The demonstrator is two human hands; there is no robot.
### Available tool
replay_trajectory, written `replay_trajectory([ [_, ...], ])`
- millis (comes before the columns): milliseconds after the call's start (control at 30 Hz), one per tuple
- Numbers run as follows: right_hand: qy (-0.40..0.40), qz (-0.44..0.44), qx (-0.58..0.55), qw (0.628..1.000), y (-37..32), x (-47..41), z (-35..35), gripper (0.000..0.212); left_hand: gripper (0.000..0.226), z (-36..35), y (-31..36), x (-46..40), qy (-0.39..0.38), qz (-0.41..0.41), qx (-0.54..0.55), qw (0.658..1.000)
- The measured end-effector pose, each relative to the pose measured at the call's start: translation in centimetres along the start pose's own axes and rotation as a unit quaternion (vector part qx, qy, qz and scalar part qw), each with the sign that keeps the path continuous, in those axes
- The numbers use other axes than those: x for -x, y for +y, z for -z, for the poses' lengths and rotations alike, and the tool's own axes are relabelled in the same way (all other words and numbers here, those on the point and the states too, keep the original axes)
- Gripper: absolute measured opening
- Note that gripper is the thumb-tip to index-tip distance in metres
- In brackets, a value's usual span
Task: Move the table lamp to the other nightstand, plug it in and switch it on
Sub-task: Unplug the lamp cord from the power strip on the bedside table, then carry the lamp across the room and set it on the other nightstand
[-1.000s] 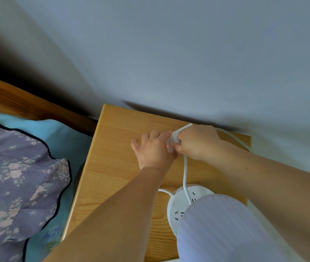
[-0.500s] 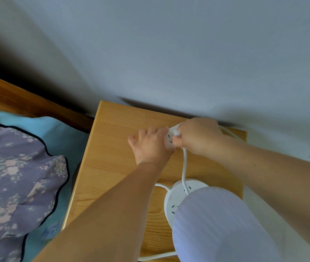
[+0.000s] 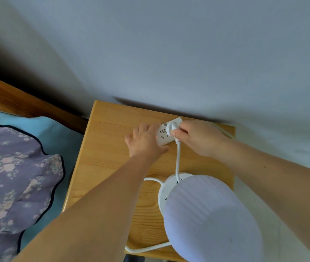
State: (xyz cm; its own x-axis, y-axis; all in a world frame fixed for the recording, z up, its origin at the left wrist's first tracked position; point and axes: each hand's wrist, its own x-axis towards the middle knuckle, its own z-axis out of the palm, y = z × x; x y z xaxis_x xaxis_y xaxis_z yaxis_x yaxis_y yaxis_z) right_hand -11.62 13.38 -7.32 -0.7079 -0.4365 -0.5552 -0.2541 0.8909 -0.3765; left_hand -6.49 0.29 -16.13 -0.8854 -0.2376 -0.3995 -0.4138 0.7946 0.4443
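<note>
The table lamp, with a white ribbed shade [image 3: 210, 220] and a round white base [image 3: 166, 188], stands at the near right of the wooden nightstand [image 3: 110, 157]. A white power strip [image 3: 164, 137] with a red light lies at the back of the nightstand. My left hand [image 3: 144, 142] holds the strip down from the left. My right hand [image 3: 197, 137] pinches the lamp's white plug [image 3: 171, 128] against the strip's sockets. The white cord [image 3: 177, 159] runs from the plug down to the lamp base.
A bed with a blue sheet [image 3: 59, 133] and a purple floral pillow [image 3: 12, 171] lies left of the nightstand, with a wooden headboard [image 3: 18, 103] behind. A pale wall [image 3: 188, 53] backs the nightstand. Another white cable [image 3: 146, 247] loops along the nightstand's near edge.
My right hand has pulled back a little, so the power strip's sockets and the plug now show. The view has shifted down and left slightly.
</note>
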Motion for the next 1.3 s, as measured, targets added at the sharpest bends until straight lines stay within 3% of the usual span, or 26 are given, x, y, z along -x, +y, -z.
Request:
replay_trajectory([
  [133, -0.013, 0.011, -0.076, 0.997, -0.6, 1.0, 0.8, 0.039, 0.091, 0.8, -0.1, 1.6, -0.013, 0.027, 0.115, 0.993],
  [200, -0.015, 0.017, -0.105, 0.994, -1.1, 1.6, 1.1, 0.038, 0.077, 1.9, -0.3, 2.7, 0.005, 0.043, 0.14, 0.989],
  [300, -0.008, 0.022, -0.121, 0.992, -2.3, 2.4, 1.7, 0.037, 0.039, 3.7, -0.4, 5.0, 0.038, 0.038, 0.21, 0.976],
  [433, 0.007, 0.023, -0.147, 0.989, -4.4, 3.3, 2.3, 0.039, 0.032, 6.0, 0.5, 9.5, -0.015, 0.042, 0.366, 0.93],
  [533, 0.015, 0.017, -0.174, 0.985, -6.1, 4.6, 2.4, 0.036, 0.023, 7.4, 1.2, 11.8, -0.035, 0.027, 0.423, 0.905],
  [767, -0.001, 0.002, -0.197, 0.98, -7.8, 10.3, 3.1, 0.043, 0.014, 9.9, 1.4, 15.5, 0.01, 0.044, 0.408, 0.912],
  [933, -0.016, 0.012, -0.027, 0.999, -6.7, 16.3, 2.4, 0.081, 0.017, 10.2, 2.0, 18.4, 0.0, 0.053, 0.387, 0.92],
  [1100, -0.047, 0.026, 0.096, 0.994, -5.5, 19.5, 0.7, 0.108, 0.015, 9.2, 2.9, 20.4, -0.03, 0.074, 0.372, 0.925],
  [1300, -0.067, 0.018, 0.152, 0.986, -4.2, 19.5, -0.6, 0.122, 0.014, 8.4, 3.7, 21.4, -0.037, 0.077, 0.327, 0.941],
])
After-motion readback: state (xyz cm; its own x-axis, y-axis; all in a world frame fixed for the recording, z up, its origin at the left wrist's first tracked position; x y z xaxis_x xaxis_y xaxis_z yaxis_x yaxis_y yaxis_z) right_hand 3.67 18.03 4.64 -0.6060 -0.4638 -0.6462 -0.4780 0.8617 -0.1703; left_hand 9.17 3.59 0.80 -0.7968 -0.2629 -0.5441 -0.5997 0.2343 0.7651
